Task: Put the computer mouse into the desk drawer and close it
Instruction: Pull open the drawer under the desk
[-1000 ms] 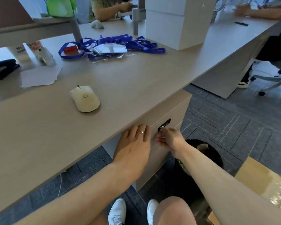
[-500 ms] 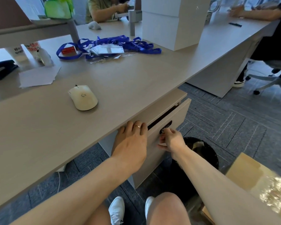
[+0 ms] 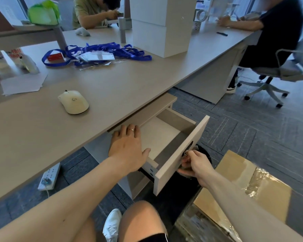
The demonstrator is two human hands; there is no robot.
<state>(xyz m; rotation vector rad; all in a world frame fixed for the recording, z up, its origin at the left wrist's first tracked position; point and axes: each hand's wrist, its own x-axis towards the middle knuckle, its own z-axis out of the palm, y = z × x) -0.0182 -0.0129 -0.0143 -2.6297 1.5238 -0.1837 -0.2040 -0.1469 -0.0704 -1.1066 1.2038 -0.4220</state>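
Observation:
A cream computer mouse (image 3: 73, 101) lies on the desk top (image 3: 103, 88), left of centre. Below the desk's front edge the top drawer (image 3: 180, 154) stands pulled far out, its pale inside bare. My left hand (image 3: 126, 145) rests flat, fingers spread, against the desk's edge over the drawer's near-left corner, holding nothing. My right hand (image 3: 194, 163) is pinched on the small key or pull at the dark lock plate (image 3: 188, 148) on the drawer front.
Blue lanyards with badges (image 3: 101, 53), loose papers (image 3: 23, 83) and a white box (image 3: 163, 27) lie farther back on the desk. A cardboard box (image 3: 243, 187) and a dark bin (image 3: 205, 154) stand right of the drawer. A power strip (image 3: 49, 176) lies on the floor. Two people sit at the desk's far side.
The drawer went from shut, to slightly open, to pulled far out, my right hand drawing it toward me. My left hand stayed at the desk edge. The mouse has not moved.

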